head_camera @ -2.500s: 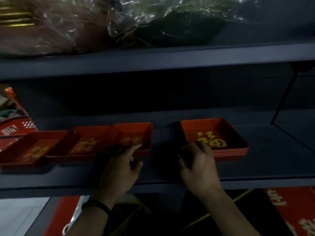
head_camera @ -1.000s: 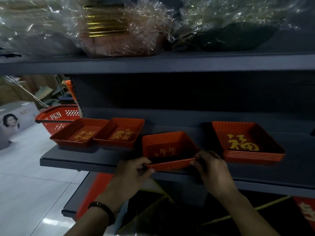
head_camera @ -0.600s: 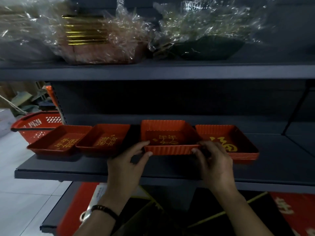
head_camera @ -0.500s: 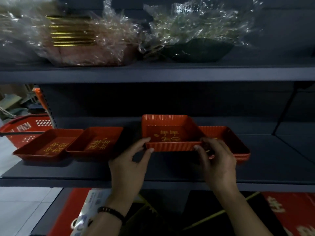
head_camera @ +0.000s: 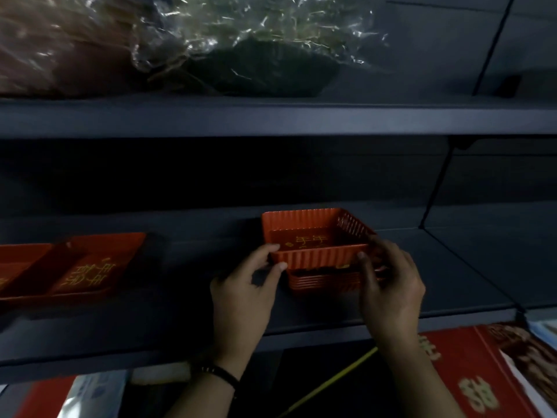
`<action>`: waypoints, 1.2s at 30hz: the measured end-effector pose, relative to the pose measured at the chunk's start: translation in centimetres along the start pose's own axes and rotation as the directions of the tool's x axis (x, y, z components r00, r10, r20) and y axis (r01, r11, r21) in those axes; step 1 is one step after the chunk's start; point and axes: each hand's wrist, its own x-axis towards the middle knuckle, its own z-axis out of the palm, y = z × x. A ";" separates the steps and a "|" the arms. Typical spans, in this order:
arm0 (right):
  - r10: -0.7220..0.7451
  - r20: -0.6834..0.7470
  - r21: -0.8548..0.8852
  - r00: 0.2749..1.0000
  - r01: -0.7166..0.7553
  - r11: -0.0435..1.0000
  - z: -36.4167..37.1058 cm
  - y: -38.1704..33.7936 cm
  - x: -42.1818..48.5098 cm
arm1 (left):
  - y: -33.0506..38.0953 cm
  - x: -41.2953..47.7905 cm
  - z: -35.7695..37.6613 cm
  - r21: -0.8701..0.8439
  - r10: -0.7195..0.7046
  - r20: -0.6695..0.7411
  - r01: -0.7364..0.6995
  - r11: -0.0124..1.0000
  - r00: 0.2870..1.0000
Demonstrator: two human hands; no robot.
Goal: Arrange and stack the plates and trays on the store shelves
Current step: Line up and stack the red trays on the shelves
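While left hand (head_camera: pixel 244 285) and right hand (head_camera: pixel 391 285) pinch its near corners, tray (head_camera: pixel 316 257) just over stack (head_camera: pixel 325 282) — directly below the grip — other trays (head_camera: pixel 90 267) well left of it.

We find a dark grey shelving unit filling the view. Its upper shelf (head_camera: pixel 301 119) runs level across the frame. The lower shelf (head_camera: pixel 452 282) sits beneath it, and the plain back panel (head_camera: pixel 211 173) between them is deep in shadow. A thin slanted brace (head_camera: pixel 436 188) joins the two shelves at the right. On the upper shelf lie goods in crinkled clear wrap (head_camera: pixel 256 34), which catches the only bright glints. Light is dim throughout. Below the lower shelf, at right, we note blurred red printed packs (head_camera: pixel 470 381) and a yellow rod (head_camera: pixel 328 382) running aslant. Items at bottom left are too blurred to identify.
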 end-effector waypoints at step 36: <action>0.390 0.395 -0.471 0.832 -0.181 0.863 0.8 -0.6 -1.1 | -2.9 0.0 -4.2 0.456 -0.238 0.317 0.073 0.887 0.918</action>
